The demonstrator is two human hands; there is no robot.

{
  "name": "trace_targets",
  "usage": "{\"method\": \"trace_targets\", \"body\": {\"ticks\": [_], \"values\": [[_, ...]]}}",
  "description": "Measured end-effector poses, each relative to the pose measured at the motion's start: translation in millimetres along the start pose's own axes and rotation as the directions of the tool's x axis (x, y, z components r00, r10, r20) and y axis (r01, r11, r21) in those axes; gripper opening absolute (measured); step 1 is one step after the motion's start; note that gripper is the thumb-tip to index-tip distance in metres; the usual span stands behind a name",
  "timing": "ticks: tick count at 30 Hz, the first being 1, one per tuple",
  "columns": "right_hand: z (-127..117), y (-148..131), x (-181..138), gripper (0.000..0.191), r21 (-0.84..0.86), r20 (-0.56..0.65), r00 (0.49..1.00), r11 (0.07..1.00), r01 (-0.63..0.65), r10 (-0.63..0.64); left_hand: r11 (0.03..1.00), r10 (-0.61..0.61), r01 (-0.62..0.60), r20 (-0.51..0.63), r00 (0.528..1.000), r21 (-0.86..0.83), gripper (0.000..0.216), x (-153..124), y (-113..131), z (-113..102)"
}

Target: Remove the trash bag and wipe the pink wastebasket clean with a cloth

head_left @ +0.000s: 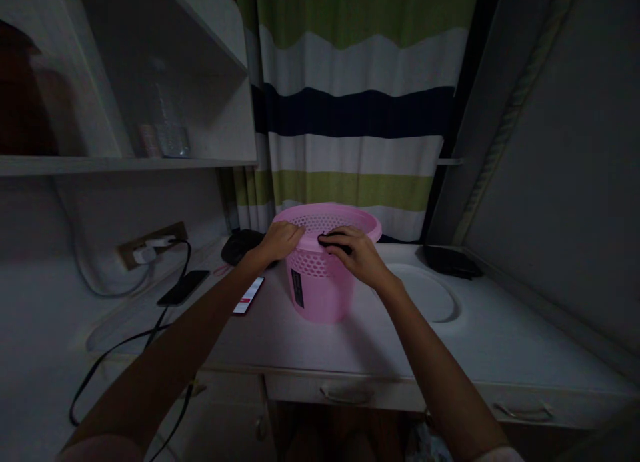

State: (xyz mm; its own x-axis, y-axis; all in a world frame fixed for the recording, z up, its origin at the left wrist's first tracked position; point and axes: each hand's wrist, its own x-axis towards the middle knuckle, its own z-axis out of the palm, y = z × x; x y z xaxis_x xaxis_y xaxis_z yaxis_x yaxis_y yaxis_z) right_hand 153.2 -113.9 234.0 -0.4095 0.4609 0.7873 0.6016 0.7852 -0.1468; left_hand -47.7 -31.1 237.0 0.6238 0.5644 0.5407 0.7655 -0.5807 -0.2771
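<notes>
A pink perforated plastic basket stands on the white desk, with a dark label on its left side. My left hand rests on the near left of its rim, fingers curled over the edge. My right hand lies on the near rim beside it, fingers closed over a small dark object that I cannot make out. The two hands are almost touching.
A phone with a lit screen lies left of the basket, another dark phone on a cable further left. A black object sits behind. A white plate and dark item lie right. Striped curtain behind.
</notes>
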Motion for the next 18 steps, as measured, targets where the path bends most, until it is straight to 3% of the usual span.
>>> {"method": "trace_targets", "body": {"ticks": [5, 9, 12, 18], "values": [[24, -20, 19, 0.025, -0.182, 0.05, 0.997, 0.982, -0.041, 0.051, 0.996, 0.062, -0.061, -0.014, 0.998, 0.06, 0.033, -2, -1, -1], [22, -19, 18, 0.026, -0.194, 0.069, 0.997, 0.98, -0.032, 0.046, 0.999, 0.033, -0.034, -0.005, 0.999, -0.017, 0.04, 0, 2, -5], [8, -9, 10, 0.024, -0.111, 0.09, 0.996, 0.994, -0.006, 0.016, 0.999, 0.025, -0.024, 0.008, 1.0, -0.026, 0.043, 0, 3, -7], [-27, 26, -3, 0.024, 0.209, 0.143, 0.989, 0.978, -0.004, -0.027, 0.996, -0.008, 0.007, -0.008, 1.0, -0.092, 0.049, 0, 2, -6]]}}
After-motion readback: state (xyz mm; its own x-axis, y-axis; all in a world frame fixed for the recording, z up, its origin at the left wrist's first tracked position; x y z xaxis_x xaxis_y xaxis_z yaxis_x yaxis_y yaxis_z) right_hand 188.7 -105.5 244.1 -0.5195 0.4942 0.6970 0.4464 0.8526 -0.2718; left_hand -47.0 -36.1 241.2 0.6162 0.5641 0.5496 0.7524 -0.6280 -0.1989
